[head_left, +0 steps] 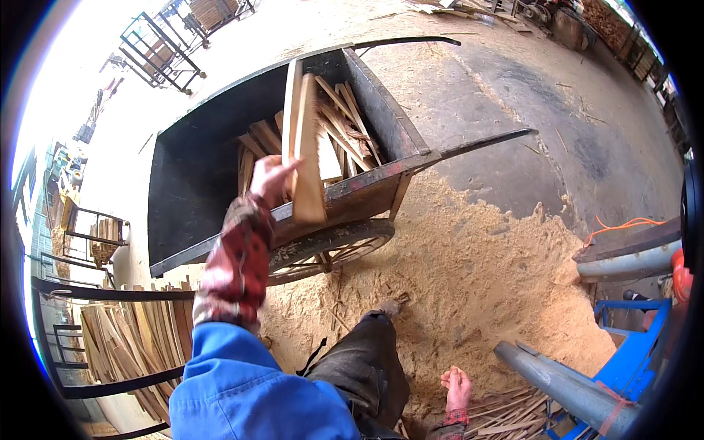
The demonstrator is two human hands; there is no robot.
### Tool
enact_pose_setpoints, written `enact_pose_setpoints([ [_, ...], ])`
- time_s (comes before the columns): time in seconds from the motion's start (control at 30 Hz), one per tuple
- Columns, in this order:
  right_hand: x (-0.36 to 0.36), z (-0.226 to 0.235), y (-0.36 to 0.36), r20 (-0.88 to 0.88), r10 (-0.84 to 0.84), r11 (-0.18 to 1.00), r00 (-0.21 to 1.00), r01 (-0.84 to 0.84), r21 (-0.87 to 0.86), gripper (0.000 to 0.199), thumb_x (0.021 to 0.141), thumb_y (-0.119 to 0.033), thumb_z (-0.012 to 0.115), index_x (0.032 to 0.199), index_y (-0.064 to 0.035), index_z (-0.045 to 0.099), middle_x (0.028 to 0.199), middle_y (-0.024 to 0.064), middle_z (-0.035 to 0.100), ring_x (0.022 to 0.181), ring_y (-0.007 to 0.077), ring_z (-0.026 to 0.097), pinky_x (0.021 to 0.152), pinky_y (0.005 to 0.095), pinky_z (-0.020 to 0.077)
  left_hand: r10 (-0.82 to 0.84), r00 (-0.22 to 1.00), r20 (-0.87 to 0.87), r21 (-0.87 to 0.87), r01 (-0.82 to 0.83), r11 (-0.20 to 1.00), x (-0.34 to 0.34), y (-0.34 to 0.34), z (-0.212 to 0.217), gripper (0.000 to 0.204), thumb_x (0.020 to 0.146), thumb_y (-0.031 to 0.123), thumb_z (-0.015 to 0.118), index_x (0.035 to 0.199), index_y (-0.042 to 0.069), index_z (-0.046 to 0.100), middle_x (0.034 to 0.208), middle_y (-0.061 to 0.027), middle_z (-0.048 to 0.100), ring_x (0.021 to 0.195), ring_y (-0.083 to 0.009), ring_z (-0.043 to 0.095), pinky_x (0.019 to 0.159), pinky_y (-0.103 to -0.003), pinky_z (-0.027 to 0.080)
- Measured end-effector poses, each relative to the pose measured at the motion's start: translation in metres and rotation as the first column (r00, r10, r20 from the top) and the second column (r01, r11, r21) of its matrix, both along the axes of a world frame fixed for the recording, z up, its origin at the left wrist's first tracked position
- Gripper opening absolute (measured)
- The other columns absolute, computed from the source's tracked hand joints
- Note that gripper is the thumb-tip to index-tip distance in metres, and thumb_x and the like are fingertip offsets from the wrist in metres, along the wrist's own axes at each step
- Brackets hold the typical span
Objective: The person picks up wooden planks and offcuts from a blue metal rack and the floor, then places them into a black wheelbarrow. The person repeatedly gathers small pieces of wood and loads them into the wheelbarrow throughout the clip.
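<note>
My left hand is closed around the lower part of two long wooden boards, raised over the near side of a black cart. The boards stand steeply tilted and are slightly blurred. Several loose wood strips lie in the cart's right part, partly hidden behind the held boards. Down at the lower right, my right hand hangs with nothing visible in it. Its fingers are loosely bent, with a small gap beside the thumb. Below that hand, thin wood strips lie in a pile.
Sawdust covers the floor around my feet. The cart's wheel and handle stick out toward me and right. A metal rack with upright strips stands at left; a grey pipe and blue frame at right.
</note>
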State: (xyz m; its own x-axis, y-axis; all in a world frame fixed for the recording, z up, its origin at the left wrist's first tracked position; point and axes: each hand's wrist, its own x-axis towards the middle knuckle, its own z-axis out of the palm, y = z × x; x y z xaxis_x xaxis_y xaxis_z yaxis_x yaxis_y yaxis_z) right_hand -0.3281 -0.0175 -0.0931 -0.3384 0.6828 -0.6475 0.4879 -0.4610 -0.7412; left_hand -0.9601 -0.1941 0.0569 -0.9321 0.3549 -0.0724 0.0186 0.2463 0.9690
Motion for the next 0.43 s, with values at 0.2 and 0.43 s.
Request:
enact_pose_setpoints([
  [0.2, 0.047, -0.005, -0.043, 0.059, -0.112, 0.994, 0.992, 0.113, -0.013, 0.033, 0.096, -0.027, 0.060, 0.113, 0.0016, 0.061, 0.089, 0.0077, 0.066, 0.076, 0.0150, 0.066, 0.066, 0.0271, 0.0554, 0.030, 0.987, -0.155, -0.228, -0.066, 0.971, -0.006, -0.018, -0.036, 0.035, 0.080, 0.034, 0.075, 0.083, 0.000, 0.067, 0.068, -0.0008, 0.060, 0.056, -0.0096, 0.053, 0.052, -0.026, 0.042],
  [0.43, 0.084, 0.001, -0.098, -0.031, -0.214, 0.969, 0.976, 0.216, 0.117, 0.025, 0.095, -0.010, 0.061, 0.118, 0.0004, 0.061, 0.101, 0.0086, 0.068, 0.093, 0.0159, 0.066, 0.080, 0.0267, 0.0541, -0.623, 0.695, 0.359, 0.100, 0.635, 0.766, 0.198, 0.093, -0.111, 0.029, 0.085, 0.021, 0.070, 0.104, -0.001, 0.067, 0.073, -0.0066, 0.064, 0.056, -0.0122, 0.057, 0.048, -0.025, 0.044],
])
